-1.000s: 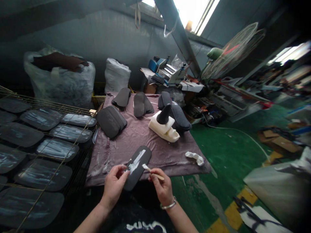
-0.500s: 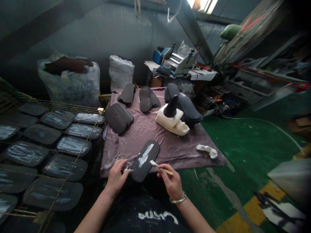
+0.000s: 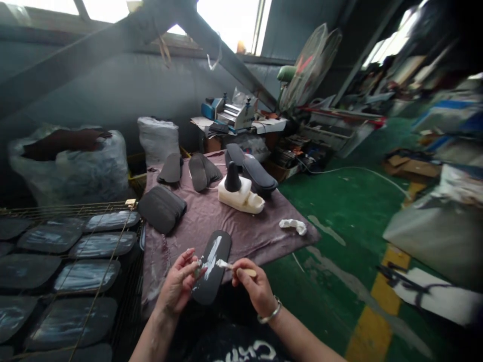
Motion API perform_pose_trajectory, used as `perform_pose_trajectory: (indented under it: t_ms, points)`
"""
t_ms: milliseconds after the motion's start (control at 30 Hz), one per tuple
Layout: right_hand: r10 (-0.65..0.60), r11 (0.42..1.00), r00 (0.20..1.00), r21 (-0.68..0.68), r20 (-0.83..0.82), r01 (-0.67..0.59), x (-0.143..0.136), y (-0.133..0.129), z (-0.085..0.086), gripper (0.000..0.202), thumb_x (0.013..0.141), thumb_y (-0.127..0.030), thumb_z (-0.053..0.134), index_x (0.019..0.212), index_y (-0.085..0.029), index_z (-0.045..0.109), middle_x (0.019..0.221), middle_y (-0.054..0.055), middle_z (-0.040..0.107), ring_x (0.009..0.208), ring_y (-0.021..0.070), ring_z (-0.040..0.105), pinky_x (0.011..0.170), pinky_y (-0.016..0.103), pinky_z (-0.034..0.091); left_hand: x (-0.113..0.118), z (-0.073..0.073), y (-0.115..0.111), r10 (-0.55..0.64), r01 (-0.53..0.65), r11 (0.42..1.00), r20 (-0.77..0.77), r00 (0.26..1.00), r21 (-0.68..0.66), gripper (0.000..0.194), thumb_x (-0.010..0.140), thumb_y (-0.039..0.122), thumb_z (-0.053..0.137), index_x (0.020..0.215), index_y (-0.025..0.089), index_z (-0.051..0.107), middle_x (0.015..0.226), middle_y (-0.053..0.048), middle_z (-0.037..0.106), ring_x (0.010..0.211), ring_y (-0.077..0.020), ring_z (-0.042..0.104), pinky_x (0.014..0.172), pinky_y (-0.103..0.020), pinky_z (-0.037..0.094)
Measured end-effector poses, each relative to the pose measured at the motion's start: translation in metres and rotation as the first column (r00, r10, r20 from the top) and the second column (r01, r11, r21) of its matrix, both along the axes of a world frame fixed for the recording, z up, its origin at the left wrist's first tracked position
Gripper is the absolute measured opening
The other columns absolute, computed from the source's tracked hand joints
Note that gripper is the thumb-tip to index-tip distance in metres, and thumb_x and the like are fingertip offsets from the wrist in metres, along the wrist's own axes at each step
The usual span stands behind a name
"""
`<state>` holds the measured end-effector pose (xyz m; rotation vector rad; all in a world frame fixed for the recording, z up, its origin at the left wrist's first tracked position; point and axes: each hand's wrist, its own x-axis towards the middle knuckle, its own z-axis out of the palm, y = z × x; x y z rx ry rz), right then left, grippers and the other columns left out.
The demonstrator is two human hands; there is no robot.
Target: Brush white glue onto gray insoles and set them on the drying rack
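A dark grey oblong pad with rounded ends lies at the table's front edge, a streak of white paste down its middle. My right hand grips a small brush by its pale wooden handle. White paste covers the brush tip, which is over the pad's right side. At the pad's left edge is my left hand, fingers curved and apart, with white bits on the fingertips. Behind the pad stands a cream-white container with a black cone on top.
Stacks of dark pads sit on the cloth-covered table. A crumpled white piece lies at its right. On the left, a wire rack bears several paste-streaked pads. Bags and a roller machine stand behind.
The view has swung to the right and tilted up. My left hand has turned, its fingers now lifted and more spread. The brush tip is closer to the paste streak.
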<state>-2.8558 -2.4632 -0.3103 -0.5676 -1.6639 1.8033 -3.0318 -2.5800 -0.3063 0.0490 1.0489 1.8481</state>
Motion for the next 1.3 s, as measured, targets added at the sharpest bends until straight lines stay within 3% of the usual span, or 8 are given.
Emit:
perform_pose_trajectory:
  t_ms: [167,400,600,767,1067,1300]
  points:
    - [-0.030,0.989,0.994,-0.148,-0.110,0.014,0.008,-0.003,0.019,0.023,0.085,-0.037,0.057,0.090,-0.015,0.057,0.068,0.002,0.059,0.057,0.0134,0.054,0.055,0.025,0.044,0.011,0.017,0.007,-0.118,0.119,0.993,-0.096,0.988,0.011,0.060,0.063,0.011,0.074,0.118,0.023,0.051,0.100,-0.003,0.060,0.084,-0.0135,0.063,0.079,-0.027,0.052]
    - [-0.004,0.997,0.999,-0.084,-0.050,0.000,0.016,-0.010,0.035,0.023,0.084,-0.038,0.056,0.090,-0.015,0.059,0.068,0.002,0.059,0.057,0.0132,0.055,0.055,0.024,0.044,0.020,0.027,0.011,-0.190,0.193,0.981,-0.095,0.977,0.022,0.065,0.063,0.018,0.074,0.123,0.024,0.050,0.117,-0.009,0.058,0.093,-0.0183,0.062,0.079,-0.027,0.051]
    - [0.019,0.999,0.999,-0.031,-0.044,-0.021,0.019,-0.013,0.037,0.022,0.085,-0.036,0.055,0.091,-0.016,0.060,0.067,0.002,0.060,0.057,0.0134,0.056,0.055,0.024,0.044,0.027,0.033,0.010,-0.281,0.284,0.959,-0.113,0.953,0.012,0.071,0.065,0.018,0.073,0.130,0.026,0.043,0.125,-0.011,0.055,0.095,-0.0195,0.062,0.078,-0.027,0.051]
    - [0.017,0.999,1.000,0.027,-0.006,-0.017,0.022,-0.013,0.036,0.022,0.084,-0.035,0.054,0.092,-0.016,0.061,0.063,0.001,0.060,0.056,0.0137,0.056,0.054,0.023,0.045,0.025,0.029,0.011,-0.323,0.326,0.945,-0.126,0.938,0.002,0.073,0.065,0.018,0.073,0.130,0.025,0.043,0.125,-0.012,0.055,0.099,-0.0236,0.061,0.084,-0.032,0.049]
    - [0.016,0.988,0.999,0.153,0.046,-0.023,0.030,-0.009,0.041,0.017,0.083,-0.028,0.054,0.088,-0.014,0.063,0.066,0.001,0.060,0.055,0.0119,0.054,0.051,0.021,0.042,0.032,0.031,0.017,-0.317,0.315,0.948,-0.142,0.938,-0.037,0.069,0.069,0.014,0.071,0.130,0.026,0.041,0.128,-0.011,0.053,0.104,-0.0218,0.059,0.085,-0.029,0.048]
    - [0.048,0.992,0.998,0.115,0.038,-0.052,0.036,-0.004,0.036,0.017,0.083,-0.028,0.056,0.088,-0.014,0.064,0.065,0.001,0.060,0.055,0.0117,0.054,0.052,0.021,0.043,0.038,0.030,0.017,-0.264,0.261,0.964,-0.201,0.943,-0.043,0.064,0.065,0.020,0.073,0.125,0.025,0.048,0.130,-0.012,0.052,0.104,-0.0247,0.059,0.081,-0.029,0.049]
